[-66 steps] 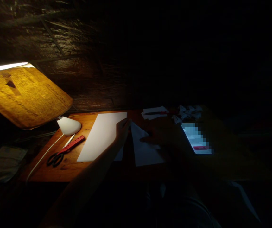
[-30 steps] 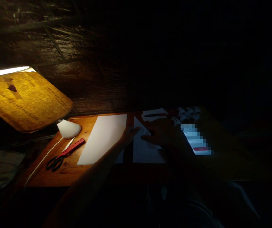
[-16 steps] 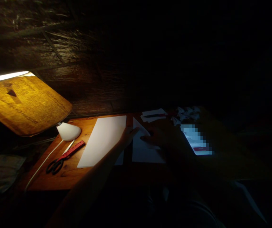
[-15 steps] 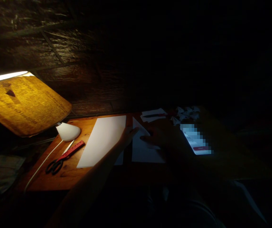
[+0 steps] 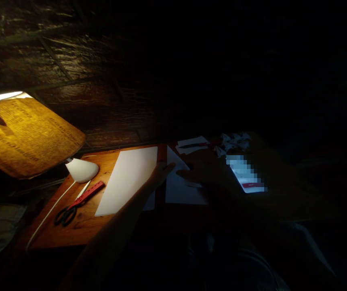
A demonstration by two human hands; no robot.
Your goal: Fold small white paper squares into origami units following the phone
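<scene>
A white sheet of paper [image 5: 177, 192] lies on the table with its upper right side folded over on a slant. My left hand [image 5: 160, 173] rests at the sheet's left edge, its outstretched thumb touching the paper. Over the slanted fold lies my right hand [image 5: 196, 173], thumb and forefinger apart and pointing left; its other fingers are lost in the dark. To the left is a larger white stack or sheet of paper [image 5: 127, 173], partly covered by my left forearm.
A lamp with a yellow printed shade [image 5: 30, 137] and white base [image 5: 84, 169] lights the left side. Scissors [image 5: 66, 214] and a red perforated strip [image 5: 90, 192] lie near it. A lit phone [image 5: 244, 173], paper pieces [image 5: 191, 142] and several small folded papers [image 5: 235, 141] sit right.
The whole view has shifted slightly, so things on the table appear farther left. Both hands keep nearly the same places on the folded sheet.
</scene>
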